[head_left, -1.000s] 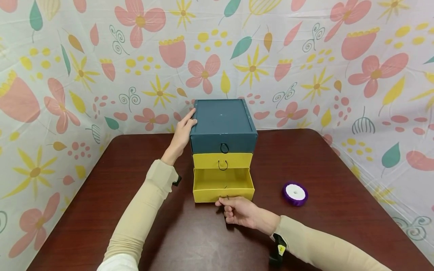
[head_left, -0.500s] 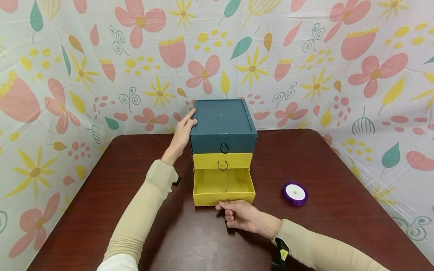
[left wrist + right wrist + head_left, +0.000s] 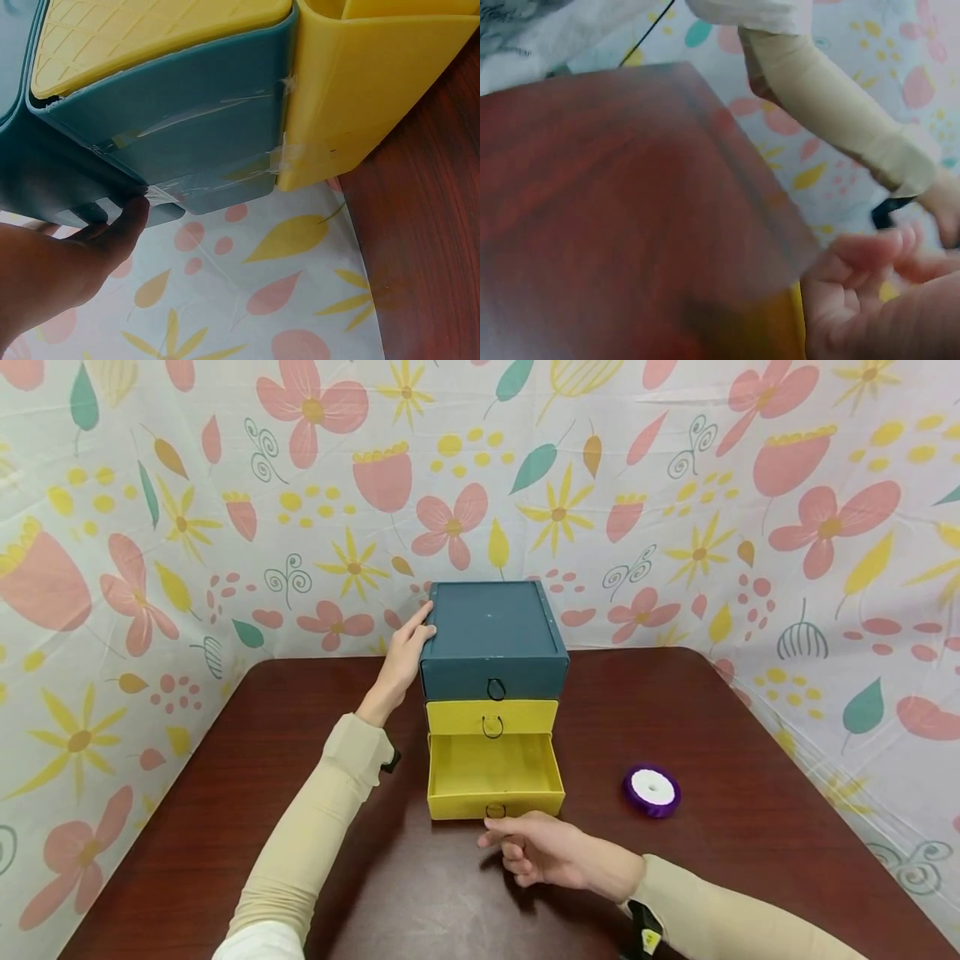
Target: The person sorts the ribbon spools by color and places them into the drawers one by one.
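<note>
A small chest of drawers (image 3: 491, 622) with a blue top stands on the table, its lowest yellow drawer (image 3: 453, 808) pulled out and showing a bare inside. My left hand (image 3: 405, 656) rests along the chest's upper left side, fingers extended. In the left wrist view that hand (image 3: 67, 262) touches the blue casing (image 3: 187, 112), which has clear tape across it. Just in front of the drawer's black loop handle (image 3: 487, 811) is my right hand (image 3: 551, 852), fingers loosely bent and holding nothing. The right wrist view shows this hand (image 3: 877, 300) blurred.
A purple ribbon spool (image 3: 652, 791) with a white centre lies to the right of the chest. Above the open drawer sits a closed yellow drawer (image 3: 457, 717) with its own loop. Behind the dark red table (image 3: 750, 860) hangs a flowered cloth (image 3: 675, 485).
The lowest drawer has slid out a little farther toward me. My right hand has let go of its loop and drawn back slightly. The left hand has stayed put.
</note>
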`<state>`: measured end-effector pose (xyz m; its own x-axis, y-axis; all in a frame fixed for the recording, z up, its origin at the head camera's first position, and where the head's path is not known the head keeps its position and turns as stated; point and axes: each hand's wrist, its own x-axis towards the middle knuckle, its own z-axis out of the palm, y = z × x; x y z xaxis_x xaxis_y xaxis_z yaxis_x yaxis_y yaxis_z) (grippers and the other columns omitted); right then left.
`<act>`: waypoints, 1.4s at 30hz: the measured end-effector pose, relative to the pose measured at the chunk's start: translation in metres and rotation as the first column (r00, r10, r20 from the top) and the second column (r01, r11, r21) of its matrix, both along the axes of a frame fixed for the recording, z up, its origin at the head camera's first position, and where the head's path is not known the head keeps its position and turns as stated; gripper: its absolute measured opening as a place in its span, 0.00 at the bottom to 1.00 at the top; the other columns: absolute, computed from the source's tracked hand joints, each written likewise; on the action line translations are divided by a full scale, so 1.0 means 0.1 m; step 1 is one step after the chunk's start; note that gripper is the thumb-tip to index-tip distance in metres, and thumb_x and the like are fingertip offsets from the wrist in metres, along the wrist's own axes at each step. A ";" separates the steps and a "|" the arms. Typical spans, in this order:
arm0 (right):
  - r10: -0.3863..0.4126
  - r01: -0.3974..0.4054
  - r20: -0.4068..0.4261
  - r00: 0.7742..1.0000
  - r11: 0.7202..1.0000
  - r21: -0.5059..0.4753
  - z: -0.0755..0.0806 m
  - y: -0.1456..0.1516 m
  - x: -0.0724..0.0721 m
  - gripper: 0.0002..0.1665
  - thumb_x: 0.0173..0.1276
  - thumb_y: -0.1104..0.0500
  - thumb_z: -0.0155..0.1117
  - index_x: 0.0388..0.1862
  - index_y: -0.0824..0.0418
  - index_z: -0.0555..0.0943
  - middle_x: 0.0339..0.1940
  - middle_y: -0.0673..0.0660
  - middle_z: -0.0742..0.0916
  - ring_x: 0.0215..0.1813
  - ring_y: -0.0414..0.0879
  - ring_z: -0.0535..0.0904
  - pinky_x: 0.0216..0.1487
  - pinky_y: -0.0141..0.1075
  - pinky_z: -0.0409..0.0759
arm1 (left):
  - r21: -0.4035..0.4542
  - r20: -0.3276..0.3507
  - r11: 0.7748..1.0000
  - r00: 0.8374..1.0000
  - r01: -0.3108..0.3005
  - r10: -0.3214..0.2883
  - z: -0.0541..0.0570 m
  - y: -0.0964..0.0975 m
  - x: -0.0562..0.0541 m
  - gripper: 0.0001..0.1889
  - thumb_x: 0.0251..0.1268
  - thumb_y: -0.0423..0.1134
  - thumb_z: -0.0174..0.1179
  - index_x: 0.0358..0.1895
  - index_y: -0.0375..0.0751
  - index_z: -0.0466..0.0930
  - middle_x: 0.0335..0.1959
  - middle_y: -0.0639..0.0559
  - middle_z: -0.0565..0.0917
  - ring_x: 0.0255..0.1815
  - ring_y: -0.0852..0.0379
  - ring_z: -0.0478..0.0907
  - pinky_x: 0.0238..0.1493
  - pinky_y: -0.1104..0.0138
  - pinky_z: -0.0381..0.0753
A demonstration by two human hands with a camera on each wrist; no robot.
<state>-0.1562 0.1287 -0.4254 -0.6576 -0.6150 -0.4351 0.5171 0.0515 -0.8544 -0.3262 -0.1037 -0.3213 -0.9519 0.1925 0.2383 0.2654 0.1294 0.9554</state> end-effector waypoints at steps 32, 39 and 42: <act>0.499 0.521 -0.618 0.607 0.338 0.784 0.12 1.63 -0.37 0.45 0.51 0.41 0.74 0.61 0.66 0.75 0.48 0.70 0.79 0.48 0.67 0.74 0.29 0.47 0.74 | -0.012 0.022 1.000 0.999 0.023 -0.023 0.20 0.01 0.27 0.28 0.77 0.42 0.39 0.78 0.50 0.50 0.80 0.53 0.50 0.80 0.52 0.46 0.78 0.53 0.51; 0.480 0.572 -0.678 0.556 0.370 0.732 0.11 1.60 -0.42 0.39 0.51 0.43 0.74 0.57 0.63 0.78 0.44 0.67 0.80 0.43 0.63 0.75 0.27 0.43 0.72 | -0.007 0.023 1.000 0.999 0.025 -0.025 0.22 0.01 0.27 0.28 0.77 0.42 0.39 0.78 0.49 0.50 0.80 0.51 0.49 0.80 0.51 0.47 0.77 0.53 0.52; 0.476 0.587 -0.705 0.526 0.397 0.706 0.14 1.54 -0.44 0.37 0.51 0.44 0.74 0.56 0.63 0.79 0.44 0.66 0.81 0.43 0.61 0.76 0.29 0.42 0.72 | -0.004 0.029 1.000 0.999 0.028 -0.028 0.22 0.01 0.26 0.28 0.77 0.42 0.39 0.78 0.49 0.50 0.80 0.51 0.50 0.80 0.51 0.48 0.77 0.54 0.54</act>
